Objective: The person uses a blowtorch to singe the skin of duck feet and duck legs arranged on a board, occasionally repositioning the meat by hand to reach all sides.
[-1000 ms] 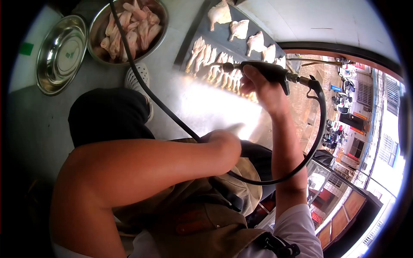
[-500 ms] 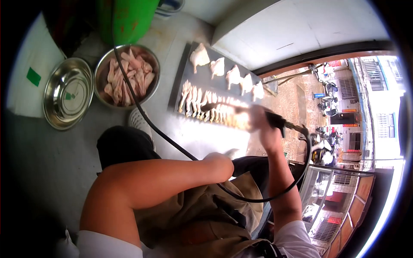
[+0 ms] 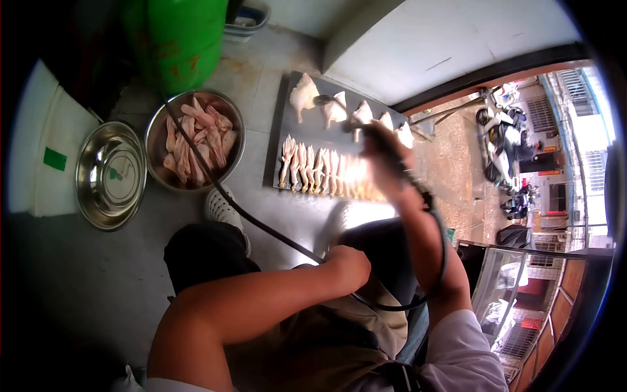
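Observation:
My right hand (image 3: 392, 171), blurred by motion, is closed around the dark handle of a gas torch (image 3: 377, 138) with a hose. The torch's dark nozzle reaches left over the upper row of pale poultry legs (image 3: 302, 97) on a dark flat tray (image 3: 282, 127). Along the tray's near edge lies a row of slender poultry pieces (image 3: 303, 166), brightly lit at the right. In front of my lap, my left hand (image 3: 351, 266) is a fist on the black hose (image 3: 251, 219), its fingers mostly hidden underneath. The hose loops past my right forearm.
A steel bowl (image 3: 151, 157) of raw poultry pieces (image 3: 199, 140) stands left of the tray, beside a shiny steel basin (image 3: 83, 189). A green barrel (image 3: 179, 46) is behind. My shoes (image 3: 225, 209) are close to the tray. A white wall (image 3: 450, 46) borders it; motorbikes (image 3: 503, 144) stand outside.
My right hand and the torch have moved up the tray, from the slender pieces to the upper row of legs. My left hand stays on the hose. The whole view has shifted slightly.

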`<state>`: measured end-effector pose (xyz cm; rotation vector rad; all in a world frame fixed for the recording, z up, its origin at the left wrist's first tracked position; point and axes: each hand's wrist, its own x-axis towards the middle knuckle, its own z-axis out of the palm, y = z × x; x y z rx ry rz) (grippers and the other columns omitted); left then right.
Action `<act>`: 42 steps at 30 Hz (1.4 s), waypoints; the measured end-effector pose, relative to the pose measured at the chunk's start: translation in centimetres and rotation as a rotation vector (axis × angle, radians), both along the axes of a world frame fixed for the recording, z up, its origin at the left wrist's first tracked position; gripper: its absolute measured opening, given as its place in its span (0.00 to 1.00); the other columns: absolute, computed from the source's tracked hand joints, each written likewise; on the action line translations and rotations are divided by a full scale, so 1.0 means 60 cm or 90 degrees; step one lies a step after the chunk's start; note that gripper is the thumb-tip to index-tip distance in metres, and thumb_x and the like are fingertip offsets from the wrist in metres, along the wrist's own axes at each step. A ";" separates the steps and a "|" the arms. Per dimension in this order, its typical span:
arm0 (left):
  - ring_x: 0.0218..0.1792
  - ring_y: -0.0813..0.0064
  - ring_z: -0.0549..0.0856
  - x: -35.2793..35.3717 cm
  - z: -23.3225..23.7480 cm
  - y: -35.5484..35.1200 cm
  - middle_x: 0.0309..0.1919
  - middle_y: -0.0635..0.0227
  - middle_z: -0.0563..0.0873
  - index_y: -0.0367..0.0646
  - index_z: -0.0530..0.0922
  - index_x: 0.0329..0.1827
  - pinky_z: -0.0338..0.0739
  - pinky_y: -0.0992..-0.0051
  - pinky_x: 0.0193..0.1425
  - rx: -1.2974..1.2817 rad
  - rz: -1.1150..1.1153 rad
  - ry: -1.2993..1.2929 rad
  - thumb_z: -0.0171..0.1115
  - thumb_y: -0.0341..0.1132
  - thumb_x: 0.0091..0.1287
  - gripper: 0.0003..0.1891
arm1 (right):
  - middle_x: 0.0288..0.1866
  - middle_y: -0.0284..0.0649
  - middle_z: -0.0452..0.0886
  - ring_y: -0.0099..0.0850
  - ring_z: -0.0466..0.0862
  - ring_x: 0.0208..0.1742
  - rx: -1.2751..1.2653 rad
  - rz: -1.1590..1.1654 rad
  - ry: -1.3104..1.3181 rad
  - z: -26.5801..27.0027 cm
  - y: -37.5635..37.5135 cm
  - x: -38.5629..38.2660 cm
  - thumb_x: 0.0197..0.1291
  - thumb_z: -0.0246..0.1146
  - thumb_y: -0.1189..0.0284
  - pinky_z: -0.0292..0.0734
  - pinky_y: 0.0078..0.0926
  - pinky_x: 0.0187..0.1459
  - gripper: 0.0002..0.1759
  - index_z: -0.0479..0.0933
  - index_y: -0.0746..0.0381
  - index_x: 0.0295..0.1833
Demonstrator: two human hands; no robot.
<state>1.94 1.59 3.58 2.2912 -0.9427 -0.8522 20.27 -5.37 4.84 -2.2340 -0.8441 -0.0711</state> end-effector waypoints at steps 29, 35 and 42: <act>0.37 0.59 0.89 0.035 0.023 -0.056 0.34 0.56 0.89 0.43 0.88 0.33 0.83 0.57 0.32 0.042 -0.041 0.122 0.57 0.31 0.60 0.10 | 0.33 0.51 0.79 0.46 0.86 0.33 -0.400 0.371 -0.061 -0.121 0.166 -0.013 0.59 0.56 0.74 0.82 0.39 0.31 0.11 0.69 0.70 0.44; 0.41 0.55 0.89 0.043 0.034 -0.058 0.40 0.54 0.89 0.40 0.88 0.38 0.83 0.49 0.34 0.060 -0.061 0.153 0.58 0.31 0.60 0.11 | 0.35 0.51 0.79 0.47 0.86 0.33 -0.399 0.365 -0.063 -0.130 0.173 -0.020 0.60 0.55 0.73 0.82 0.39 0.32 0.12 0.69 0.70 0.45; 0.41 0.52 0.88 0.043 0.035 -0.060 0.41 0.52 0.89 0.39 0.88 0.39 0.83 0.48 0.36 0.068 -0.055 0.169 0.59 0.31 0.60 0.11 | 0.34 0.52 0.79 0.46 0.86 0.33 -0.436 0.380 -0.030 -0.122 0.176 -0.030 0.59 0.56 0.73 0.82 0.39 0.32 0.12 0.69 0.70 0.45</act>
